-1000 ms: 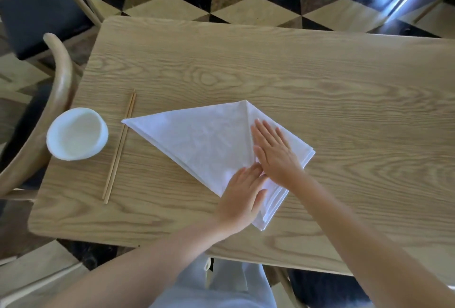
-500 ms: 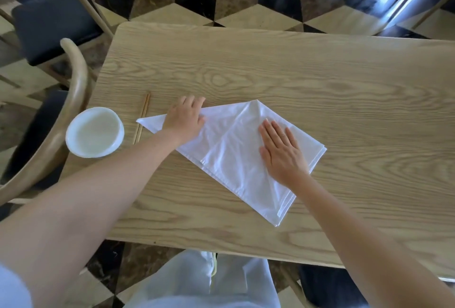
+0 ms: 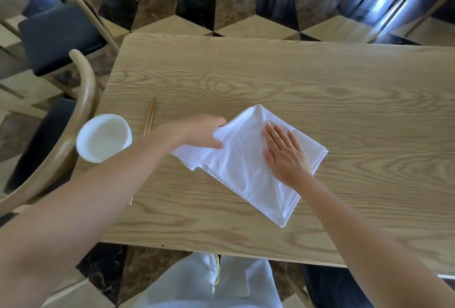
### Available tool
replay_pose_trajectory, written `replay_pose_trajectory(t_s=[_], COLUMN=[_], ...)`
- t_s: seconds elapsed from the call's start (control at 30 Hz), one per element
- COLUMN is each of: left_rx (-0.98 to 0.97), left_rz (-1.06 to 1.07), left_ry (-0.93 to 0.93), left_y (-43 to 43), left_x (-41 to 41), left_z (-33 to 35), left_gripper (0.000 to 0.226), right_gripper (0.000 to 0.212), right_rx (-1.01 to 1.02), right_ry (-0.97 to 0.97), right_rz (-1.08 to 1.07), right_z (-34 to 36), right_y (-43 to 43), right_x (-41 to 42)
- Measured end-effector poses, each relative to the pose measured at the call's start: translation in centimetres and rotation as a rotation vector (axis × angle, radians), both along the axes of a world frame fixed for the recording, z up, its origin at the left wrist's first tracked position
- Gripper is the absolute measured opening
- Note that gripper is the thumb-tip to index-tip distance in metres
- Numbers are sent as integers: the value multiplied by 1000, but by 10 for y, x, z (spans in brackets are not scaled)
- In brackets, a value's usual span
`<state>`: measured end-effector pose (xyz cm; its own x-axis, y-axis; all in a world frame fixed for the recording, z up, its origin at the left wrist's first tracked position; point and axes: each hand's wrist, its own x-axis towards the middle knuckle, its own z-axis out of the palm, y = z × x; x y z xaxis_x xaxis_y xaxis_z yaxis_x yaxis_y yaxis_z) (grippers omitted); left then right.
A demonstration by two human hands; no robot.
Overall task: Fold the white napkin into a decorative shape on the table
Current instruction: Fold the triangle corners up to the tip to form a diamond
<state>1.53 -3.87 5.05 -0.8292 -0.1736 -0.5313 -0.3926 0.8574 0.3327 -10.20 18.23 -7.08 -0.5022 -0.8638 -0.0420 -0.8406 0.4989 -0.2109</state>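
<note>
One white napkin (image 3: 248,167) lies on the wooden table (image 3: 270,78) near its front edge — folded into layers, wrinkled, one point toward the viewer. The left hand (image 3: 204,133) pinches the napkin's left corner, lifted and pulled inward. The right hand (image 3: 285,155) rests flat, fingers spread, holding nothing. One white bowl (image 3: 103,137) and two wooden chopsticks (image 3: 150,118) sit left.

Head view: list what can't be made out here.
- Chopsticks: middle hidden by the left forearm.
- Napkin: left corner bunched in the left hand; the fold under the flat right hand is covered.
- Far chairs: blurred, cut by the top edge.
</note>
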Motion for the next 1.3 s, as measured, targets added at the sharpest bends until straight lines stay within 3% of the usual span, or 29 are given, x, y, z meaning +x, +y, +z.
replay_pose_trajectory(t_s=[0.27,0.5,0.67,0.87,1.07,1.3], left_rx=[35,77,-1,-89,-177,-70], left_rz=[324,500,483,489,552,699], left_ry=[129,310,350,254,170,207], left_y=[68,97,77,26,-15,-27], left_x=[10,17,22,25,28,55], left_z=[-22,-29,-19,-2,6,20], left_gripper=[28,16,7,25,42,9], right_gripper=[35,22,12,4,7,10], right_rx=[-318,-190,-141,-180,-94,-101], right_ry=[-176,-117,-202,-470,-577,-603], right_rz=[-153,-69,34,16,41,-103], right_z=[29,40,35,36,42,38], right_y=[-35,-89,-102,-105,-108,-117], right_x=[-25,-70,-88,-105,-114,-110])
